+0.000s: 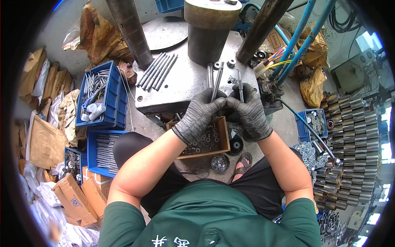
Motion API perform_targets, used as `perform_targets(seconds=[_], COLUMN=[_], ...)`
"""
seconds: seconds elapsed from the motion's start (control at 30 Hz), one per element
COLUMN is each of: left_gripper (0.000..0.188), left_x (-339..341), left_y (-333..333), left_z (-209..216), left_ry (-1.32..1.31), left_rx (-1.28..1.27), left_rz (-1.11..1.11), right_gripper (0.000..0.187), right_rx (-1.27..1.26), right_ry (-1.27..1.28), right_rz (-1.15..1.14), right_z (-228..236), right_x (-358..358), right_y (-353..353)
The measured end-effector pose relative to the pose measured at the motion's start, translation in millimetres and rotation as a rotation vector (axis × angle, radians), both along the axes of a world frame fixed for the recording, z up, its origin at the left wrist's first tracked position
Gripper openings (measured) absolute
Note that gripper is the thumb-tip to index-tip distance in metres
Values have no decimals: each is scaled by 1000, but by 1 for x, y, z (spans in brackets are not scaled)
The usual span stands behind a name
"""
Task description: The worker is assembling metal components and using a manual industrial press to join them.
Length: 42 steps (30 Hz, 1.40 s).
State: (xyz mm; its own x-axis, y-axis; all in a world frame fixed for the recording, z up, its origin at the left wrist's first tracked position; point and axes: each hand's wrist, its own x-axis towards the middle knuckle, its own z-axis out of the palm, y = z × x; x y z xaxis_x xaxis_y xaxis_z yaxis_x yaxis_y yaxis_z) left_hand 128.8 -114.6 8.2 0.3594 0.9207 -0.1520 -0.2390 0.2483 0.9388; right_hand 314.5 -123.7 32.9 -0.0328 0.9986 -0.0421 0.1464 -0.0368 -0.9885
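Note:
My left hand (198, 116), in a grey knit glove, grips a long metal rod (217, 79) that points up over the grey steel press table (181, 88). My right hand (249, 112), also gloved, holds a thinner metal rod (240, 85) upright beside it. The two hands touch at the fingertips, at the table's front edge. Below them sits a small cardboard box (224, 138) with several metal nuts inside. Several more rods (156, 71) lie side by side on the table to the left.
Blue bins (113, 96) of metal rods stand at the left, another (92, 150) below them. At the right are a blue bin (303, 127) of small parts and stacked metal sleeves (349, 136). A press cylinder (210, 31) rises behind the table, with two steel columns (131, 33) beside it.

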Motion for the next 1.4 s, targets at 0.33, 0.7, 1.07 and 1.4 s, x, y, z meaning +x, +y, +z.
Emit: perform_targets(seconds=[0.33,0.7,1.07,1.4], left_gripper=[15,14,16,35], left_x=[-15,-24,-25,-31], left_y=[19,22,16,18], left_z=[3,0,11,13], left_ry=[-200,-173,-46,-6], left_rx=[-197,-209,-92,47], left_rz=[166,106,113,90], right_gripper=[73,42,43,53], right_rx=[244,813,858,57], right_ry=[-504,-946,-1047,-251], right_rz=[164,148,182,66], right_z=[18,26,21,22], right_x=[22,24,27,52], right_y=[-11,-6,-5,-5])
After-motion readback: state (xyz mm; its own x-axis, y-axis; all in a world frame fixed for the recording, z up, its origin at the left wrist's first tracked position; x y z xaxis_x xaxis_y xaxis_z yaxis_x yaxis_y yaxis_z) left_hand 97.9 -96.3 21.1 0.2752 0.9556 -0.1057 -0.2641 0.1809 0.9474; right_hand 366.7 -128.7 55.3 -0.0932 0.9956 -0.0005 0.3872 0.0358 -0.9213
